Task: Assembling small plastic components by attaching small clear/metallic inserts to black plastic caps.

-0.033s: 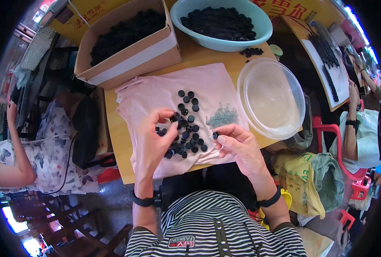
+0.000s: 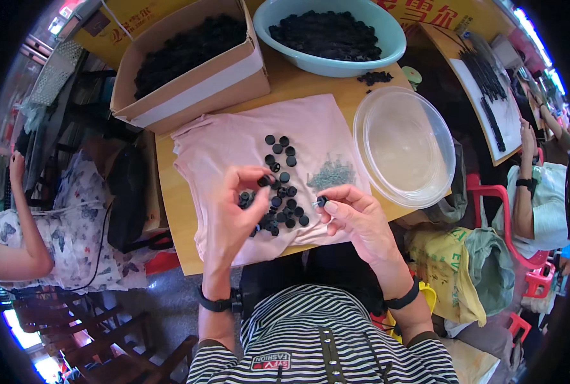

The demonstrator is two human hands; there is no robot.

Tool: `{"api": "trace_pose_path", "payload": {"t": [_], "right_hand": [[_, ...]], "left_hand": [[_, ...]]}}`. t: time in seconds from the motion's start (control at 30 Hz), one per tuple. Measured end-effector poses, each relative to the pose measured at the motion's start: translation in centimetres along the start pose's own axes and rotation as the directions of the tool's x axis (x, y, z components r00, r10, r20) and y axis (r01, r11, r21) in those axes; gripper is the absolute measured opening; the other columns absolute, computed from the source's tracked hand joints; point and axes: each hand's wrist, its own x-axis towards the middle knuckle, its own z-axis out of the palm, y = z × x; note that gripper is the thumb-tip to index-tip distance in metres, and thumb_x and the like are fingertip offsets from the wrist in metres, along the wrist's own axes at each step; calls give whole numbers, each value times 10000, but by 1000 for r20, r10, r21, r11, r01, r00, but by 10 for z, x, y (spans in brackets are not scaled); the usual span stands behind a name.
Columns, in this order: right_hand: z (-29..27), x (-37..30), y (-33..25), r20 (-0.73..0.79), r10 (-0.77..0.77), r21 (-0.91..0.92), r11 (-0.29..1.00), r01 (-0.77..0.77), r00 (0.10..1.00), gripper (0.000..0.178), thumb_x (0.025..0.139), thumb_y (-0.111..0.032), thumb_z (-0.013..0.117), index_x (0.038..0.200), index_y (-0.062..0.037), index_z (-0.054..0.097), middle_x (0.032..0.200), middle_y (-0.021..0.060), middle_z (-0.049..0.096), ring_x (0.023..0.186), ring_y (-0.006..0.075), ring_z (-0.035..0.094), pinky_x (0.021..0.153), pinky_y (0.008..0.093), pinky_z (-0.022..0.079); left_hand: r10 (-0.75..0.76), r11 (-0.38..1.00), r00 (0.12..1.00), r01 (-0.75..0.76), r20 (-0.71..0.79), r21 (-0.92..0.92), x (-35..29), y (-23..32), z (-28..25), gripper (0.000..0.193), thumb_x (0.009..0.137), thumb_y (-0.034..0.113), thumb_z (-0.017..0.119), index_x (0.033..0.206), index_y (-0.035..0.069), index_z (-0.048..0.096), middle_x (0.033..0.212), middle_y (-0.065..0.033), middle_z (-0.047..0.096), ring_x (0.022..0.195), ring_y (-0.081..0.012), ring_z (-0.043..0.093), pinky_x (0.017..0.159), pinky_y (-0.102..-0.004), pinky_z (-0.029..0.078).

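Observation:
My right hand (image 2: 355, 217) pinches a small round black cap (image 2: 322, 201) between thumb and fingertips, with a thin pale pin sticking out of its left side. My left hand (image 2: 230, 205), slightly blurred, is curled over the loose pieces. A small black plastic part (image 2: 264, 182) is at its forefinger and thumb. Several round black caps (image 2: 285, 177) are scattered on the pink cloth (image 2: 233, 134) between and beyond my hands. Beyond the right hand lies a heap of tiny shiny, pin-like pieces (image 2: 331, 174). My left hand hides some of the caps.
A cardboard box (image 2: 201, 83) and a pale blue basin (image 2: 329, 64), both full of black parts, stand at the table's far side. A clear plastic tub (image 2: 405, 147) sits at the right. People sit on both sides; a red chair (image 2: 505, 217) is at the right.
My left hand's fingers have shifted slightly right and down, with the black part at their tips. My right hand still pinches its cap in nearly the same place.

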Motion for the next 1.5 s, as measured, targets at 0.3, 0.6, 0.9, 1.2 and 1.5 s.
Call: {"api": "trace_pose_path", "payload": {"t": [0.3, 0.6, 0.9, 1.2, 1.5], "right_hand": [[2, -13, 1, 36, -57, 85, 995, 53, 998, 239, 912, -120, 637, 1118, -3, 607, 981, 86, 671, 833, 108, 626, 661, 226, 525], [18, -32, 0, 77, -264, -120, 955, 272, 961, 231, 936, -92, 597, 1144, 4, 564, 1045, 84, 650, 854, 109, 631, 666, 218, 515], [12, -35, 1, 90, -204, -14, 979, 206, 975, 234, 931, -113, 608, 1134, -3, 575, 1025, 76, 654, 881, 112, 639, 652, 233, 524], [4, -30, 1, 52, -126, 83, 989, 121, 991, 234, 922, -144, 629, 1112, -9, 609, 996, 56, 664, 871, 100, 637, 666, 230, 533], [20, -36, -9, 38, -272, -272, 923, 272, 962, 203, 933, -118, 603, 1077, 25, 595, 1046, 136, 666, 913, 166, 662, 700, 247, 567]], "left_hand": [[-69, 893, 980, 144, 184, -427, -36, 20, 26, 283, 840, -63, 634, 1120, -42, 591, 1070, -82, 626, 952, -122, 622, 851, -247, 491], [-28, 898, 993, 73, 111, -434, -50, 24, 34, 333, 815, -50, 687, 1141, -38, 621, 1015, -60, 625, 892, -97, 610, 807, -226, 494], [-94, 778, 989, 142, 111, -612, -58, 25, 35, 277, 828, -70, 668, 1097, -45, 609, 1051, -78, 607, 952, -138, 632, 864, -252, 502], [-67, 774, 993, 114, 99, -622, -59, 23, 38, 274, 838, -72, 649, 1108, -51, 606, 1114, -103, 585, 991, -152, 620, 885, -261, 490], [66, 717, 998, -59, -16, -694, -59, 18, 43, 254, 849, -82, 633, 1095, -26, 611, 1150, -150, 600, 1040, -184, 615, 899, -289, 504]]}}
